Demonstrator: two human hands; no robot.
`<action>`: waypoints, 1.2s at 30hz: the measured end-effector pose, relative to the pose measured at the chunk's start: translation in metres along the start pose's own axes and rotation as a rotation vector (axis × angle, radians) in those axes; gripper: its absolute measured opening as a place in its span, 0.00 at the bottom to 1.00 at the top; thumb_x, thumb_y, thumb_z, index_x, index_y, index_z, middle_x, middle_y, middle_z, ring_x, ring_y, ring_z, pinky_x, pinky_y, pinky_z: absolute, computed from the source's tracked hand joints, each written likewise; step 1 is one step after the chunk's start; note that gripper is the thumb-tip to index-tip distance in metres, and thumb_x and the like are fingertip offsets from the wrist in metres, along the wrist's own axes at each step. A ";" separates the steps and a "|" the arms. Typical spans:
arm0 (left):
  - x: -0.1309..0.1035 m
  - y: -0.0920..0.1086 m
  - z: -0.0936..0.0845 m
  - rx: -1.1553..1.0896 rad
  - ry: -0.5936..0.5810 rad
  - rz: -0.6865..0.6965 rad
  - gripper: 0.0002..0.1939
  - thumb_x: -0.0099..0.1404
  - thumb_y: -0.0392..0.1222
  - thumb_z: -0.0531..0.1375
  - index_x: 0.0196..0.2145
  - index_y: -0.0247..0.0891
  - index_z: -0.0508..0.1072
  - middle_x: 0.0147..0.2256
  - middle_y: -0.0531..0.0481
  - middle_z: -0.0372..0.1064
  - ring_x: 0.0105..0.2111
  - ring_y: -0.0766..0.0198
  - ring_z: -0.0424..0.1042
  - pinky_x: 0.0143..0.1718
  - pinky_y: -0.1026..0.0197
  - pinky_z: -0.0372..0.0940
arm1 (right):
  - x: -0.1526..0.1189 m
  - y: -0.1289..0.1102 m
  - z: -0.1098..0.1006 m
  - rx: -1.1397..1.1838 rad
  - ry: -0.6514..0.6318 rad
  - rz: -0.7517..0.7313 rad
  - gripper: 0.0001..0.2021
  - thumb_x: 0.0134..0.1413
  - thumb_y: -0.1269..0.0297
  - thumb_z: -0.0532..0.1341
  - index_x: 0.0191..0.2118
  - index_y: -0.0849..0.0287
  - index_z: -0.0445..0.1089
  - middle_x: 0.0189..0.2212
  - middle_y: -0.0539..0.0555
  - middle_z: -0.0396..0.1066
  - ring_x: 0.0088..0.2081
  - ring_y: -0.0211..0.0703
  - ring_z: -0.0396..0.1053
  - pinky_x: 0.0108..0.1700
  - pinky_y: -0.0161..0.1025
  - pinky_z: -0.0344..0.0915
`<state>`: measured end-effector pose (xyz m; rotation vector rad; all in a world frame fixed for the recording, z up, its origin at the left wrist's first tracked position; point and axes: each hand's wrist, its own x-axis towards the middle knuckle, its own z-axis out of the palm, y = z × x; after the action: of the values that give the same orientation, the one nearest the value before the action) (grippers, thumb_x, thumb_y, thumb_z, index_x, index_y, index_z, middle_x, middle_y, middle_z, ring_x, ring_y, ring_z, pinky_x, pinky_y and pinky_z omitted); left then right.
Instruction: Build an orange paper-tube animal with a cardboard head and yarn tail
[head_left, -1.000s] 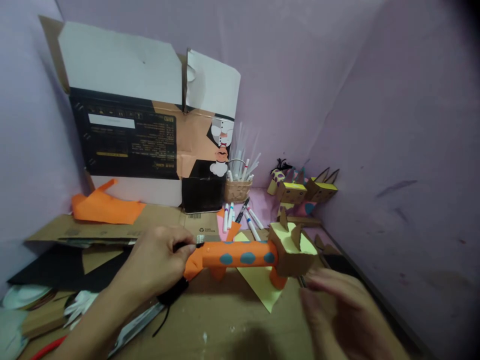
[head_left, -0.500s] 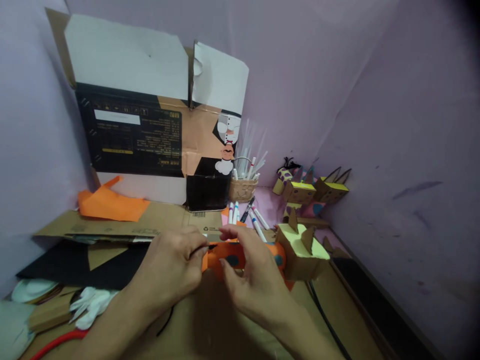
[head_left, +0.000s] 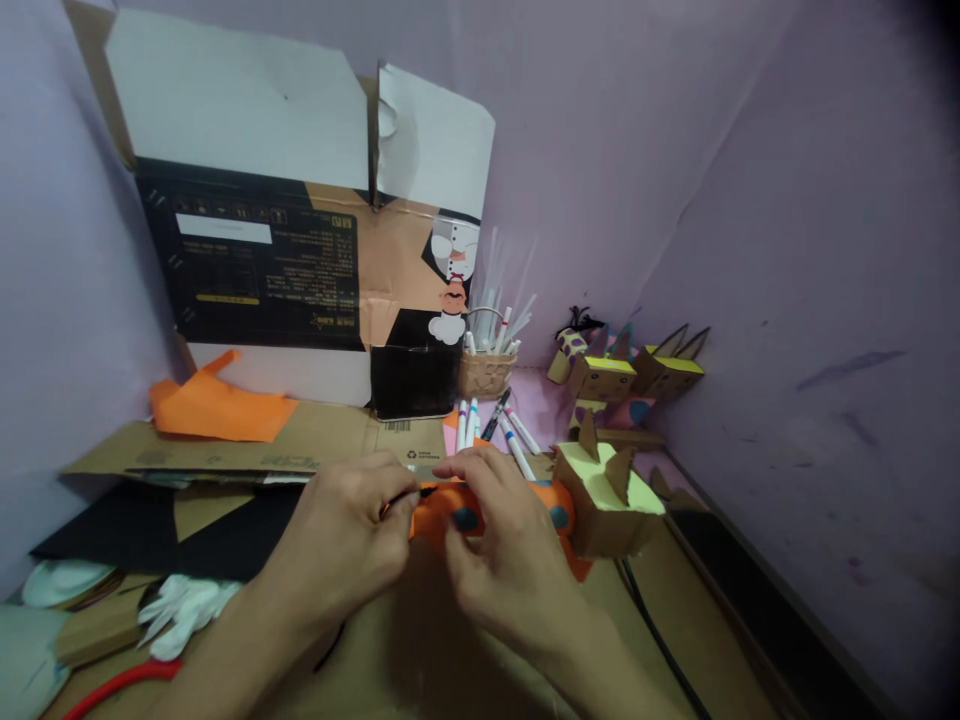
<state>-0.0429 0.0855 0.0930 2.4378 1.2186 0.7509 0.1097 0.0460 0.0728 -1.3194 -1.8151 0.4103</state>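
An orange tube with blue-grey spots [head_left: 551, 500] lies sideways at the middle, joined at its right end to a cardboard box head [head_left: 611, 525] with a pale yellow top and two pointed brown ears. My right hand [head_left: 502, 545] curls round the tube's middle, fingers over the top and thumb in front. At the tube's left end my left hand [head_left: 356, 525] is closed in a pinch on a thin dark strand [head_left: 426, 491]. The rest of that strand is mostly hidden by the fingers. A dark cord end [head_left: 330, 650] shows below my left wrist.
Behind stand a flattened printed carton [head_left: 247, 260] and a basket of white sticks [head_left: 486, 372], with markers [head_left: 517, 450] before it. Orange paper [head_left: 225, 405] lies back left, a white glove [head_left: 184, 610] and red handle [head_left: 120, 685] front left. Cardboard animals [head_left: 607, 380] stand back right.
The view has shifted slightly. Both hands stay at the orange tube in nearly the same pose, with my right thumb and fingers slightly shifted on it.
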 end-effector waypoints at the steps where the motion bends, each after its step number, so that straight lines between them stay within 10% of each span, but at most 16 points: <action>1: 0.000 0.000 0.000 0.004 -0.003 -0.002 0.11 0.58 0.31 0.52 0.26 0.36 0.75 0.24 0.51 0.67 0.25 0.66 0.66 0.27 0.64 0.59 | 0.000 0.000 0.000 -0.001 -0.003 0.003 0.20 0.40 0.81 0.53 0.42 0.58 0.62 0.40 0.56 0.62 0.42 0.47 0.61 0.42 0.46 0.62; 36: -0.002 0.005 -0.001 0.092 -0.055 0.016 0.13 0.57 0.30 0.51 0.24 0.38 0.74 0.24 0.50 0.68 0.24 0.66 0.67 0.26 0.66 0.60 | -0.005 -0.001 0.004 -0.073 0.002 -0.031 0.18 0.42 0.80 0.53 0.39 0.56 0.69 0.37 0.56 0.61 0.39 0.46 0.61 0.38 0.45 0.62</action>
<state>-0.0410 0.0816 0.0953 2.5275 1.2402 0.6407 0.1069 0.0415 0.0690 -1.3385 -1.8621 0.3291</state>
